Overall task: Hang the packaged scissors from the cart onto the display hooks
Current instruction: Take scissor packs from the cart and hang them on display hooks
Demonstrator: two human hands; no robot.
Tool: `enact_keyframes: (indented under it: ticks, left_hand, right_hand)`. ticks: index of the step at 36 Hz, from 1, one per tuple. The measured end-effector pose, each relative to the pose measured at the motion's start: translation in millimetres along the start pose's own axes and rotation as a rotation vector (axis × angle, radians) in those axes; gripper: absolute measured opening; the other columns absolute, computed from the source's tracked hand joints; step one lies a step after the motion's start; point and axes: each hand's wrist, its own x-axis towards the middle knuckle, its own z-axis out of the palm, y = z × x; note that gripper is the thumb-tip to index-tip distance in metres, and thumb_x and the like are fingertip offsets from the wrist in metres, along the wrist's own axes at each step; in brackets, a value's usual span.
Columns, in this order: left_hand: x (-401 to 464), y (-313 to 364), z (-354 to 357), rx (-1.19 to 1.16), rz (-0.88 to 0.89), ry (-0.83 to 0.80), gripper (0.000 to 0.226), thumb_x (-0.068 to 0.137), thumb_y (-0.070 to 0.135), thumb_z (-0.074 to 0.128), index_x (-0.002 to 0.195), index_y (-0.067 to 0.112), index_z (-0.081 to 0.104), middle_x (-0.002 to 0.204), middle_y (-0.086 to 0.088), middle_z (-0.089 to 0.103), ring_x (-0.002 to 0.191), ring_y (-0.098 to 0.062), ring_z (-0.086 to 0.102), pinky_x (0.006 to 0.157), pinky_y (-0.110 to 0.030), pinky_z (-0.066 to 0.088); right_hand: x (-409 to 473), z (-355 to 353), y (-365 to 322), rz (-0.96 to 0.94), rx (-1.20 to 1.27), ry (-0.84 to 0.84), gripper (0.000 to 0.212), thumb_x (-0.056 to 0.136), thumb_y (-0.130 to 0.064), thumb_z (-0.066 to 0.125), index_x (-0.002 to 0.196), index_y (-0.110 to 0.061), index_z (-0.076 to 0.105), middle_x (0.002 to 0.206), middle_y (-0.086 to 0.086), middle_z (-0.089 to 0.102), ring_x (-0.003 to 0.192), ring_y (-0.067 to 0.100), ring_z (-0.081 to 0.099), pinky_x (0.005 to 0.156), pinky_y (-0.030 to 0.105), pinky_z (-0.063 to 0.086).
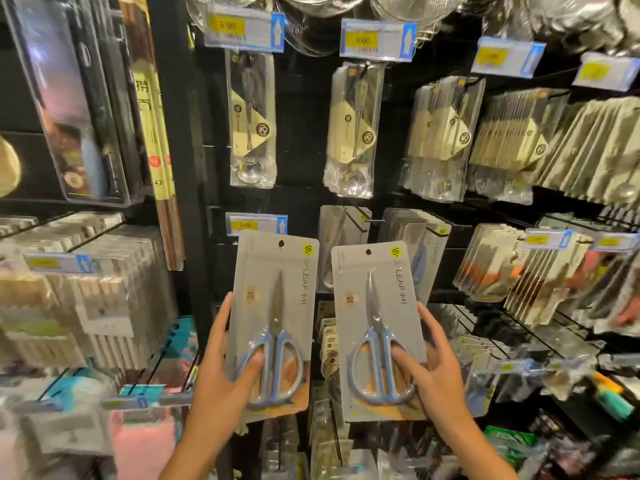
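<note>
I hold two packs of blue-handled scissors upright before the display wall. My left hand (221, 372) grips the left pack (273, 320) by its lower edge, thumb across the handles. My right hand (436, 368) grips the right pack (375, 327) the same way. A bare hook (369, 220) juts out just above them, between hanging packs.

A shop: packaged utensils (353, 133) hang on hooks beneath yellow price tags (244, 29).
</note>
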Motion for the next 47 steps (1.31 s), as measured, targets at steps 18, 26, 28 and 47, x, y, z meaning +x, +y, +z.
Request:
enact_keyframes:
  ticks: [18, 26, 28, 47]
  left_hand:
    - [35, 16, 26, 0.059, 0.036, 0.048, 0.084, 0.083, 0.032, 0.070, 0.145, 0.066, 0.023, 0.152, 0.036, 0.034, 0.141, -0.006, 0.042, 0.113, -0.044, 0.042]
    - [42, 20, 33, 0.048, 0.042, 0.067, 0.084, 0.086, 0.027, 0.071, 0.145, 0.065, 0.026, 0.146, 0.035, 0.043, 0.136, -0.005, 0.048, 0.111, -0.046, 0.044]
    - [44, 21, 33, 0.047, 0.046, 0.068, 0.084, 0.084, 0.029, 0.071, 0.146, 0.063, 0.026, 0.143, 0.039, 0.044, 0.133, -0.001, 0.050, 0.109, -0.040, 0.045]
    - [68, 24, 36, 0.033, 0.104, 0.137, 0.085, 0.085, 0.021, 0.071, 0.149, 0.058, 0.028, 0.143, 0.039, 0.045, 0.129, -0.001, 0.054, 0.101, -0.034, 0.049]
  right_hand:
    - [75, -7, 22, 0.000, 0.112, -0.093, 0.074, 0.088, 0.006, 0.067, 0.149, -0.028, 0.041, 0.136, -0.012, 0.059, 0.113, 0.002, 0.066, 0.080, 0.018, 0.057]
    - [92, -3, 40, 0.056, 0.165, -0.134, 0.074, 0.089, 0.004, 0.066, 0.147, -0.035, 0.042, 0.126, -0.013, 0.069, 0.111, 0.012, 0.070, 0.083, 0.027, 0.060]
    - [97, 0, 47, 0.052, 0.170, -0.136, 0.074, 0.090, 0.003, 0.065, 0.148, -0.035, 0.040, 0.136, -0.012, 0.062, 0.117, 0.010, 0.066, 0.085, 0.025, 0.059]
    - [190, 40, 99, -0.005, -0.103, -0.137, 0.077, 0.099, -0.030, 0.062, 0.143, -0.072, 0.014, 0.146, 0.013, 0.054, 0.117, 0.045, 0.061, 0.089, 0.059, 0.057]
